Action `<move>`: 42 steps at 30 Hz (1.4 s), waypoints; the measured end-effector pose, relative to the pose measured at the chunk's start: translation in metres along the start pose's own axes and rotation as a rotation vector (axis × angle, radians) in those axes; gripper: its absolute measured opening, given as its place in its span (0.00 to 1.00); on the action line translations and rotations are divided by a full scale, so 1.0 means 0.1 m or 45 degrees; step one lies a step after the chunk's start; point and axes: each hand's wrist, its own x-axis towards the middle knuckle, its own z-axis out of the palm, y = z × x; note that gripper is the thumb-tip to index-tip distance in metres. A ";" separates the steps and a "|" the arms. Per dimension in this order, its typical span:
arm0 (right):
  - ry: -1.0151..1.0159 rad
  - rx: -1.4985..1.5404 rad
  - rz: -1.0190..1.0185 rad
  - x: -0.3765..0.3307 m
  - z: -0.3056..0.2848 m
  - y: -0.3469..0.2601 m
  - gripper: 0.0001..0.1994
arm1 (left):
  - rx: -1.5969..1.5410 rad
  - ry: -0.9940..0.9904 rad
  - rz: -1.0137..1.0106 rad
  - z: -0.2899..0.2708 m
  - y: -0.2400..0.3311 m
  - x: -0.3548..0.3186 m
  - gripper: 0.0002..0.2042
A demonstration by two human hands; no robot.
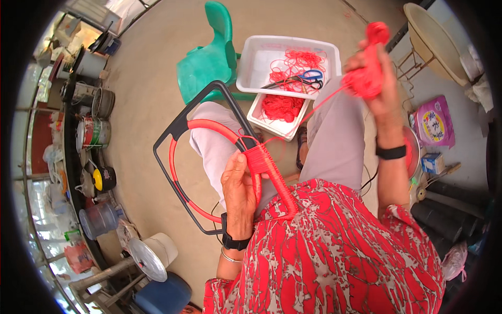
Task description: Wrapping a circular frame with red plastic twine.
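A black metal frame [231,102] with a ring inside it leans across my lap, largely wound in red cord. My left hand [240,180] is closed on the red-wrapped part [260,159] where ring and side bar meet. Raised high on the right, my right hand [384,78] grips a bundle of red cord [367,68], slightly blurred. From that bundle a strand runs taut down to the wrapped part. Between my knees and beyond, a white tray [250,63] holds loose red cord and scissors [311,75] with blue handles; a smaller white box [285,131] holds more red cord.
A green plastic chair [201,68] stands just beyond the frame. Pots and a shelf line the left, with a lidded bucket [162,248] and a blue container [164,294] nearer. At right are a purple bag [434,123], a small box [433,163] and dark rolls [444,209].
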 end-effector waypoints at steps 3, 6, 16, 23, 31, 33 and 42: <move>-0.106 0.217 -0.029 0.06 -0.35 -0.47 0.18 | 0.003 -0.011 -0.064 0.02 0.05 -0.01 0.13; -0.389 0.397 0.022 0.04 -0.49 -0.81 0.15 | -0.022 0.015 -0.075 0.03 0.08 -0.05 0.12; -0.138 -0.253 0.133 -0.20 -0.34 -0.54 0.16 | -0.016 -0.028 0.017 0.23 0.26 -0.25 0.12; -0.375 -0.962 0.098 -0.23 0.35 0.52 0.13 | -0.013 -0.053 -0.023 0.25 0.30 -0.26 0.11; -0.648 -1.150 0.287 -0.30 0.78 1.02 0.16 | -0.089 0.089 -0.131 0.35 0.28 -0.25 0.15; -0.693 -1.173 0.262 -0.30 0.83 1.01 0.17 | -0.023 0.044 -0.146 0.27 0.27 -0.24 0.11; -0.891 -1.184 0.294 -0.31 0.82 1.05 0.17 | -0.017 0.028 -0.207 0.29 0.26 -0.20 0.11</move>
